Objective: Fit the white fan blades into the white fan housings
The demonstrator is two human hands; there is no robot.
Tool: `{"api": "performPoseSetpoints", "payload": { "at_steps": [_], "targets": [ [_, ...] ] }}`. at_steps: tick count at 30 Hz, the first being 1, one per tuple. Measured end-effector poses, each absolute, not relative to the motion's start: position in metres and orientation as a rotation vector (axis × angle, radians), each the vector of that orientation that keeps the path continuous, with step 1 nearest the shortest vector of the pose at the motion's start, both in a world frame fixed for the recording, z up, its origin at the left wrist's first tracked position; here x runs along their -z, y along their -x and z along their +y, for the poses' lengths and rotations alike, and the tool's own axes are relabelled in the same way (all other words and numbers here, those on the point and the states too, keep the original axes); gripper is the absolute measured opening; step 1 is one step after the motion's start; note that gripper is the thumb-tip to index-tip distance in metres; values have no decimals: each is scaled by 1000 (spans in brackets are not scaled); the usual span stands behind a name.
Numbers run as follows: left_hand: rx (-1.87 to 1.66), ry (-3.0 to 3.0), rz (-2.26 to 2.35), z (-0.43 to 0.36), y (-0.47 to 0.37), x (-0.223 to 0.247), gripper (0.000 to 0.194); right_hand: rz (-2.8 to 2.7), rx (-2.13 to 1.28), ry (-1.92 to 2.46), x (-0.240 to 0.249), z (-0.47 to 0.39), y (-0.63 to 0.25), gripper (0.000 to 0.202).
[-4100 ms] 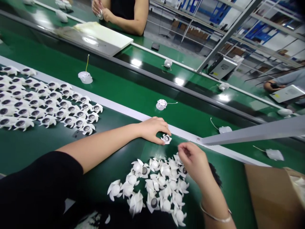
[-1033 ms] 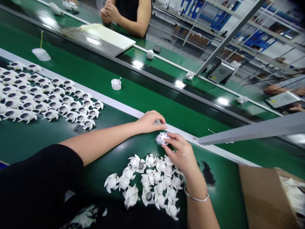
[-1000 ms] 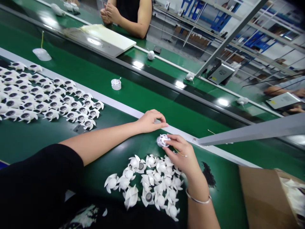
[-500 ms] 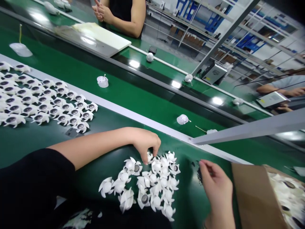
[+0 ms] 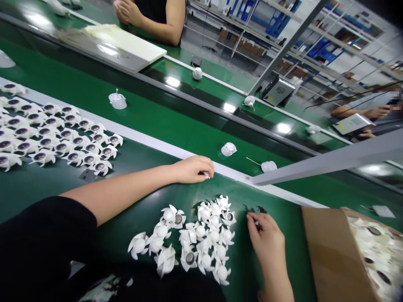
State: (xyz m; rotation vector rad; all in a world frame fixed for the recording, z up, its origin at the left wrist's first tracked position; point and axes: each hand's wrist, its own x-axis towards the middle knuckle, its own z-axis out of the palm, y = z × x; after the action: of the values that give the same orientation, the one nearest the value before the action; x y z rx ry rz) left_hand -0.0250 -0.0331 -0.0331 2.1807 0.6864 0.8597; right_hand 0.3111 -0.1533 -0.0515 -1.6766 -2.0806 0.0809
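My left hand [image 5: 192,169] is closed around a small white fan wheel [image 5: 206,174], mostly hidden by the fingers, close to the white rail. Below it lies a loose pile of white fan wheels [image 5: 206,239], most with their domed side up and a few showing a grey hub. To the right of that pile, my right hand [image 5: 267,235] has thumb and fingers pinched together; whatever is between them is too small to make out. Small black bits [image 5: 260,209] are scattered on the green table just beyond its fingertips.
Rows of fan wheels [image 5: 47,133] with hubs up cover the table's left. At right stands a cardboard box [image 5: 327,251] of white parts. Beyond the rail [image 5: 157,146], a green belt [image 5: 176,126] carries white round housings [image 5: 117,101]. A metal post slants at right; people sit across.
My left hand has lifted a fan wheel from the pile and moved it away toward the rail. My right hand has shifted left, still pinched. The housings on the belt have shifted left in view.
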Motion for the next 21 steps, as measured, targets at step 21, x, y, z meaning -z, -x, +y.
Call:
{"api": "performPoseSetpoints", "payload": {
  "at_steps": [21],
  "targets": [
    [-810,-2325,692,-24,37,43,42,-2385,233,1943,37,-135,-296,14]
  ]
}}
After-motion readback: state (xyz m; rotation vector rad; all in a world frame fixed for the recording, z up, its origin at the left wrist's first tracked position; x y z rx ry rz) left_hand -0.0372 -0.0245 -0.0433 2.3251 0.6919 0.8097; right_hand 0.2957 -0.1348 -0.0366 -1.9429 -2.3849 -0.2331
